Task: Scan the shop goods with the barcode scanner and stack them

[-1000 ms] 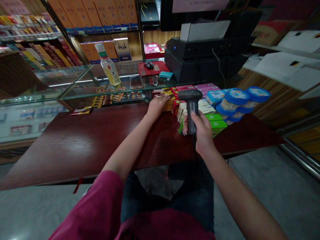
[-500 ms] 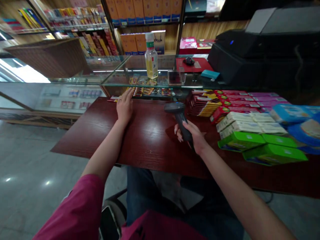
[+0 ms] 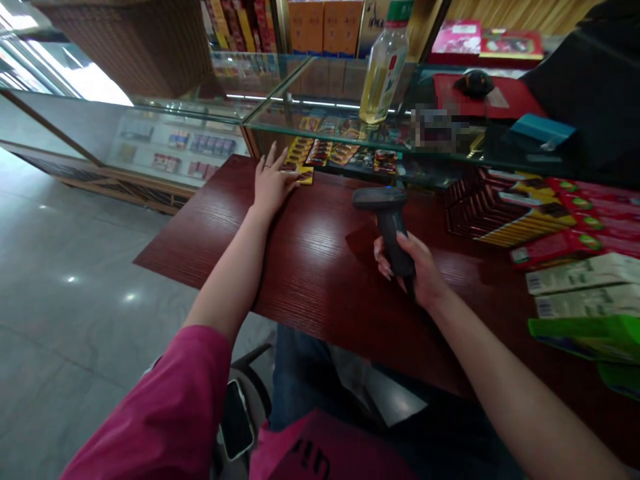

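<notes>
My right hand (image 3: 413, 267) is wrapped round the grip of a black barcode scanner (image 3: 381, 199), its head pointing left above the brown wooden counter (image 3: 310, 267). At the counter's back edge my left hand (image 3: 271, 179) lies with its fingers spread. Its thumb touches or nearly touches a flat yellow packet (image 3: 305, 175); part of that packet is hidden by the hand. Just behind, several small colourful packets (image 3: 320, 152) lie inside the glass display case (image 3: 330, 137).
A bottle of pale yellow drink (image 3: 384, 73) stands on the glass, left of a red mat with a black mouse (image 3: 474, 83) and a blue item (image 3: 543, 131). Stacked chocolate-coloured packs (image 3: 500, 207), red boxes (image 3: 555, 248) and green packs (image 3: 590, 337) line the right. A phone (image 3: 237, 420) lies beside my leg.
The view has turned left and down. My left hand's fingers have spread, and the yellow packet now shows at its thumb. My right hand keeps hold of the scanner.
</notes>
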### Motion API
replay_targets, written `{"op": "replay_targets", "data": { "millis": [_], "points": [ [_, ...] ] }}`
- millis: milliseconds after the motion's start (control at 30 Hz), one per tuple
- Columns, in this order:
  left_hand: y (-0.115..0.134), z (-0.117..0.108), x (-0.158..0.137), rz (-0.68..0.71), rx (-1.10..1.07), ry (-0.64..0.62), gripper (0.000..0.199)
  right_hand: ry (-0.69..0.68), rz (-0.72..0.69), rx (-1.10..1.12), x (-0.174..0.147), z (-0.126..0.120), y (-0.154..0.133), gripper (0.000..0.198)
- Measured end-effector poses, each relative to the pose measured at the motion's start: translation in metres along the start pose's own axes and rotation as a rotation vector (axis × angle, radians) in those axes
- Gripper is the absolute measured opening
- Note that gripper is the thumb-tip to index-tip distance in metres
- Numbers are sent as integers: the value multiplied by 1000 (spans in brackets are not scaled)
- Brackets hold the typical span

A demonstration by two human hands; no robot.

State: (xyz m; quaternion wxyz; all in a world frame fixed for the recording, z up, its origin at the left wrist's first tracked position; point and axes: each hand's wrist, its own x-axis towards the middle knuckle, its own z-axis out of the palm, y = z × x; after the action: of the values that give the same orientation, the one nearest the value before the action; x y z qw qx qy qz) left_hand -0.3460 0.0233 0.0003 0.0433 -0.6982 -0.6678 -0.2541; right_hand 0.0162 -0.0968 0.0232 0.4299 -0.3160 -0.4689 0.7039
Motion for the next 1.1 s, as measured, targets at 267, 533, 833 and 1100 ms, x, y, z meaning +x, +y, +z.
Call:
{"op": "replay_targets", "data": {
  "millis": [267,533,833,1100],
  "points": [
    [20,1,-1,68,-60,-120,37,13,-11,-1,1,0,1,41],
    [63,-17,-7,-99,-277,155,30,-16,-65,-61,-6,4,2,38],
    [91,-5,-18,-105,-658,2,31,-53,-103,-163,-10,9,4,49],
    [96,-12,-20,-139,-680,28,28,-52,-70,-171,-10,12,1,44]
  ]
}}
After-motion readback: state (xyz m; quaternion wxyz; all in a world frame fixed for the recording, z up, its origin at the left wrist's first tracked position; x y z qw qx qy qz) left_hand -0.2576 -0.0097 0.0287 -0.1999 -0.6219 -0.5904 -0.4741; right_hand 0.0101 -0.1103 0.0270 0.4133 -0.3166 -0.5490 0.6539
